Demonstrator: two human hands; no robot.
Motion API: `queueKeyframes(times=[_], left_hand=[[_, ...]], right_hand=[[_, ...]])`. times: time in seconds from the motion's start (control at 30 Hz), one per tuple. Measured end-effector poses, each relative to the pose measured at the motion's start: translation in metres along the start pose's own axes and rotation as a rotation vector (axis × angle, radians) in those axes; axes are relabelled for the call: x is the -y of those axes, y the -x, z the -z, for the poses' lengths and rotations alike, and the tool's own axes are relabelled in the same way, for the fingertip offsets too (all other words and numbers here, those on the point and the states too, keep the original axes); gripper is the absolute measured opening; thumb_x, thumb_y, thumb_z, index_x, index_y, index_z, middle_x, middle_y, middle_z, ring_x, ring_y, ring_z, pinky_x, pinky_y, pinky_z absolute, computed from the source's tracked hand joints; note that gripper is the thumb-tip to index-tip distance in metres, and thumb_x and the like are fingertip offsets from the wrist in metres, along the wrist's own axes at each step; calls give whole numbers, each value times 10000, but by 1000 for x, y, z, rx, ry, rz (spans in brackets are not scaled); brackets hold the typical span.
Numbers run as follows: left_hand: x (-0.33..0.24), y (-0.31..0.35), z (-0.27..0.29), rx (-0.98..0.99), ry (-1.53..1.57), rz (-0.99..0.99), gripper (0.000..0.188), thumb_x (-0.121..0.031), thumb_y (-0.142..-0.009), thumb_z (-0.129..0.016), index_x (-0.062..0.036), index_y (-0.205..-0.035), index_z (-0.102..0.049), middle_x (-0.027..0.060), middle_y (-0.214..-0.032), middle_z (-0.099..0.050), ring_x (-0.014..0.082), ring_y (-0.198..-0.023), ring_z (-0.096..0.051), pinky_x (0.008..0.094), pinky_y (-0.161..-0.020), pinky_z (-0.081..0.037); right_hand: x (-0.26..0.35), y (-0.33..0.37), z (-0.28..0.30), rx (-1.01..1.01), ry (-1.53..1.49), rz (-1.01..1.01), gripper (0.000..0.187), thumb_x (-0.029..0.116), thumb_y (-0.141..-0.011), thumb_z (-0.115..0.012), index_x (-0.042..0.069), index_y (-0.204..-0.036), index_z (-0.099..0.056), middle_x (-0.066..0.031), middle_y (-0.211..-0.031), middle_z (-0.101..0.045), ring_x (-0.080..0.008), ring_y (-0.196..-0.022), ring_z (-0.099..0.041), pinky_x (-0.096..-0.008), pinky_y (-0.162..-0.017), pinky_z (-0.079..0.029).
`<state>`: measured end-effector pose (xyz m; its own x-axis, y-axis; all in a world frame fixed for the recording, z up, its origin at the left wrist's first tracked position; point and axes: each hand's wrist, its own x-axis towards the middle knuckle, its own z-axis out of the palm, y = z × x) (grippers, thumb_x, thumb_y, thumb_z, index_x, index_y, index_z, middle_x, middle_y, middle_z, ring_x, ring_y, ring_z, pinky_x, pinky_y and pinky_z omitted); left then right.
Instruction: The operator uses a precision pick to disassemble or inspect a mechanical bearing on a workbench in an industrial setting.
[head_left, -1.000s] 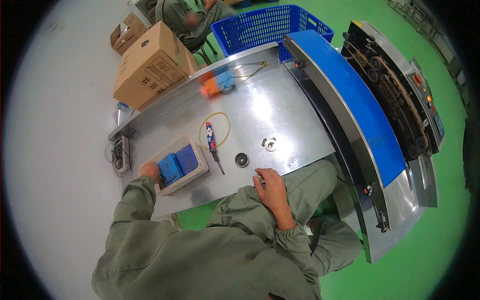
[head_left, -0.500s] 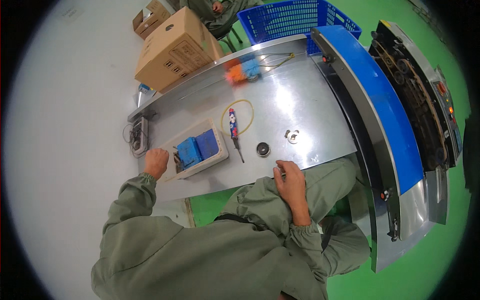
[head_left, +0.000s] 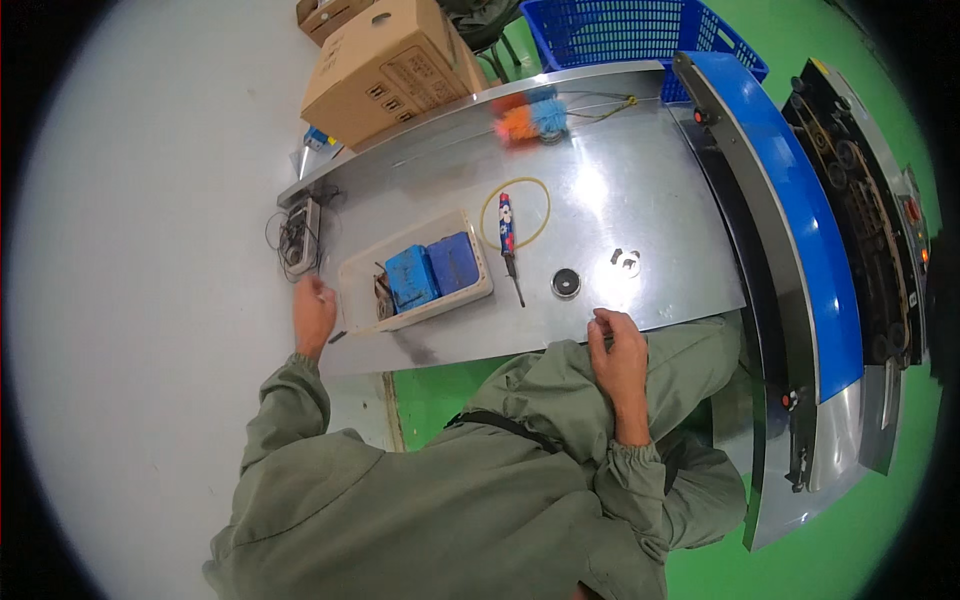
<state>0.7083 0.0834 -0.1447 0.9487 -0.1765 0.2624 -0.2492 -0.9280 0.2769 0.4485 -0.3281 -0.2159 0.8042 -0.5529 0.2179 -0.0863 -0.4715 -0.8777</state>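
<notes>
My left hand (head_left: 314, 315) is over the table's left end, beside an off-white bin (head_left: 440, 310) and just below a power strip (head_left: 302, 235) with tangled dark cords. Its fingers are curled, with what they may hold hidden. Close to it lies a small dark piece (head_left: 337, 337). My right hand (head_left: 622, 365) rests over my thigh at the table's front edge, thumb and fingers bent together around something small I cannot make out. Just beyond it are a round black-and-silver part (head_left: 565, 283) and a flat silvery part (head_left: 626, 262). A screwdriver (head_left: 507, 235) with a flowered handle lies left of them.
Two blue boxes (head_left: 413, 277) sit inside the bin. A yellow loop (head_left: 549, 205) and an orange-and-blue fluffy duster (head_left: 535, 120) lie farther back on the metal table (head_left: 660, 190). Cardboard box (head_left: 390, 75), blue crate (head_left: 610, 30) and blue-topped machine (head_left: 800, 200) surround it.
The whole view has shifted, moving the table up and right in the picture. My left hand has moved left from the bin's end, and the small dark piece now shows. My right hand stays put.
</notes>
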Motion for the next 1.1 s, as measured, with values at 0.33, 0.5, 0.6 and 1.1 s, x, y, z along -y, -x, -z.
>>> queueKeyframes(times=[0.33, 0.5, 0.6, 1.1], left_hand=[[107, 79, -40, 66, -169, -121, 316, -136, -823, -624, -2, -1108, -594, 195, -1104, -595, 344, -1088, -540, 458, -908, -442], [109, 79, -41, 276, -88, 303, 243, -188, -881, -608, 20, -1006, -623, 198, -1061, -627, 324, -960, -610, 423, -780, -492], [97, 109, -41, 494, 201, 463, 280, -237, -974, -537, 36, -1013, -584, 99, -982, -611, 191, -833, -604, 353, -653, -512], [-260, 113, -46, 1307, 1332, 66, 242, -262, -1011, -516, -28, -1058, -555, 9, -889, -581, 69, -792, -536, 234, -682, -436]], right_hand=[[4, -1, -5, 64, 105, -9, 190, 106, -871, -648, -15, -1017, -642, -165, -897, -663, -276, -746, -651, -359, -701, -511], [5, 0, -5, 55, 93, -6, 197, 91, -850, -660, -16, -1015, -643, -163, -873, -650, -283, -753, -636, -370, -705, -502], [1, 2, -5, 54, 106, -43, 202, 88, -847, -663, -20, -1016, -641, -168, -873, -651, -287, -754, -637, -371, -705, -502], [67, 19, 15, 245, -511, -190, 250, 64, -918, -633, -48, -1142, -637, -112, -1027, -623, -152, -846, -624, -274, -759, -519]])
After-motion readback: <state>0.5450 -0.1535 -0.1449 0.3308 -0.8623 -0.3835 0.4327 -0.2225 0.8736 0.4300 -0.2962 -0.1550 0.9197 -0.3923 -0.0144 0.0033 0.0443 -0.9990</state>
